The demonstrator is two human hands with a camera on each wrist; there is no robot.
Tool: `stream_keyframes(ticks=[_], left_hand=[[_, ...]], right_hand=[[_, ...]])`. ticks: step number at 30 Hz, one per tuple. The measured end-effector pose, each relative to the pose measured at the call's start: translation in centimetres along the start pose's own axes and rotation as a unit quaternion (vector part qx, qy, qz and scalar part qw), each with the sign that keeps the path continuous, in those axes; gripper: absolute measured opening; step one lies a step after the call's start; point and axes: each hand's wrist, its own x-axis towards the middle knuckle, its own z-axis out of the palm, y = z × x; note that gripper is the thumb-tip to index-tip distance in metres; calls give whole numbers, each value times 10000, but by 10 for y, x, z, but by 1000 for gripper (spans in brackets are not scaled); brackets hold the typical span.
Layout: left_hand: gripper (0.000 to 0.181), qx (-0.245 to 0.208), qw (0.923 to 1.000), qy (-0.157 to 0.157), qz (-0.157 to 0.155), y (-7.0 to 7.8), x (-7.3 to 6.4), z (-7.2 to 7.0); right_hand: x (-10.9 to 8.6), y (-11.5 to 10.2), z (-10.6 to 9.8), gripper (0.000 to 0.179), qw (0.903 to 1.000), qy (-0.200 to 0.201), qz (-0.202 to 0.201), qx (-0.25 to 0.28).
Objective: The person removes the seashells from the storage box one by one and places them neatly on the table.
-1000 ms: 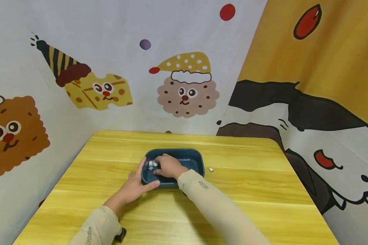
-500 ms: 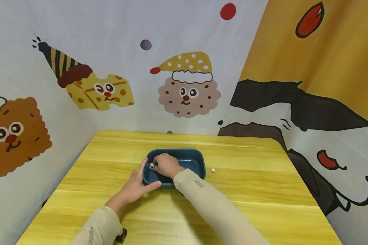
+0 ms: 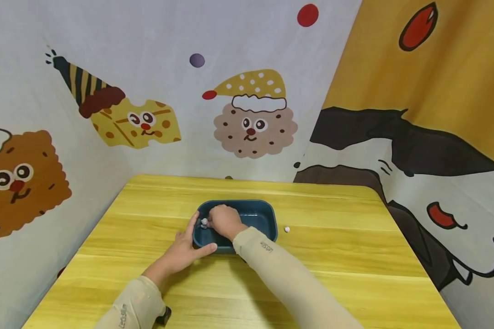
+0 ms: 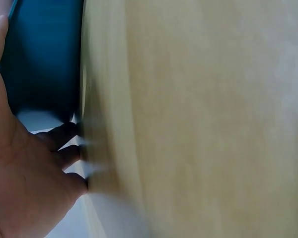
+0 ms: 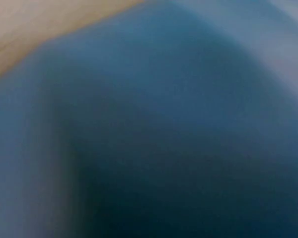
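Note:
A dark blue rectangular tray (image 3: 255, 219) sits on the table. My left hand (image 3: 180, 252) rests at its near left corner, thumb along the front wall and fingers up the left side. In the left wrist view, the left hand (image 4: 27, 168) lies beside the tray wall (image 4: 42, 64), other fingertips down at the tabletop. Inside the tray's left part are small whitish pieces (image 3: 204, 222), like pebbles or shells. My right hand (image 3: 226, 221) reaches in from the right, fingers curled in a pinch on some of these pieces; its fingertips are mostly hidden. The right wrist view shows only blurred blue tray wall (image 5: 179, 89).
One small whitish piece (image 3: 287, 229) lies on the yellow wood-grain table (image 3: 333, 256), just right of the tray. Cloth with cartoon prints (image 3: 169, 45) hangs behind and at both sides of the table.
The right hand's fingers have drawn together over the pieces, then shifted slightly right. Fewer pieces show beside the fingers now. The left hand keeps its place at the tray.

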Motion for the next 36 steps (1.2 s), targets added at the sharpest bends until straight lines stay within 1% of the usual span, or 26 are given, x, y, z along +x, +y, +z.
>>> stream_keyframes(ticks=[2,5,11,17,19,24,29,32,36], left_hand=[[118,-11,10000,-20,-10,0,0,1],[118,-15,10000,-44,4,-1,1,2],[117,-94,9999,-96,12,0,1,4],[115,-74,9999,-144,5,1,2,6],[116,-49,9999,-151,-4,1,3,6],[117,-89,9999,-120,18,0,5,6],[119,-73,9999,-114,-45,-1,4,2],[120,-43,9999,-120,-87,-2,4,0],[120,-20,9999,-93,-118,-3,5,-3]], right_hand=[[-1,1,1,24,9999,-17,-12,-139],[-4,2,1,23,9999,-29,-22,-157],[-8,7,1,22,9999,-34,15,128],[-7,15,2,23,9989,-161,-21,434],[-8,18,1,22,9986,-208,-19,488],[-11,24,-4,20,9988,-221,64,422],[-16,30,-7,16,9987,-286,-112,403],[-21,34,-10,12,9975,-332,-213,582],[-28,40,-14,13,9959,-250,-352,795]])
